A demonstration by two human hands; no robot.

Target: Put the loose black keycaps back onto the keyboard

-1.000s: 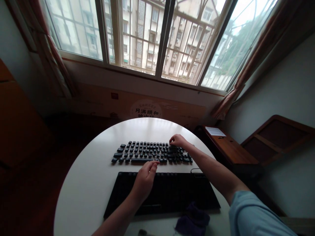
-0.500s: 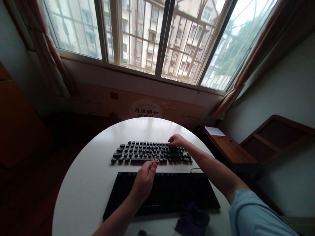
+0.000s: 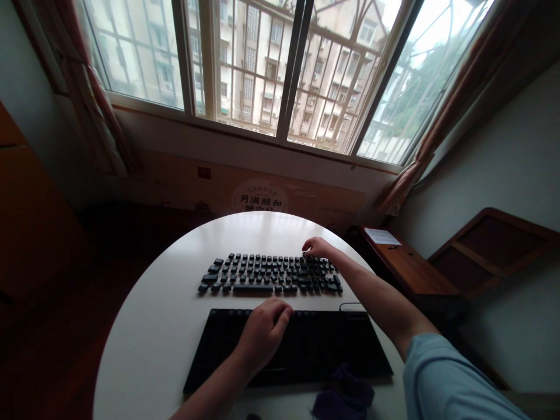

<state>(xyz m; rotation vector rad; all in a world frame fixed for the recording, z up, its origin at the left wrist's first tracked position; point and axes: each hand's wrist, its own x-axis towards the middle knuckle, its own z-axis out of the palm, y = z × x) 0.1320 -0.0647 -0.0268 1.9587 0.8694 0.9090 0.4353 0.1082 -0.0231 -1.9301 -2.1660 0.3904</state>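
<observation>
Dimly, can make out loose dark keycaps [image 3: 251, 271] in rows on the white table [image 3: 140, 344], beyond the black keyboard [image 3: 332, 344]. Can see the right hand [image 3: 317, 247] at the back row, fingers bent down, tips too small to read; can't tell whether pinching a keycap. Likewise unsure about the left hand [image 3: 265, 329], loosely curled over the keyboard's far edge, hiding part of it. Can't read the keyboard's face, lost in black, nor see all of the purple cloth [image 3: 343, 396], cut off below.

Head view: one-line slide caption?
Left hand over the black keyboard, right hand at the far side of black keycaps laid out on a white table.
</observation>
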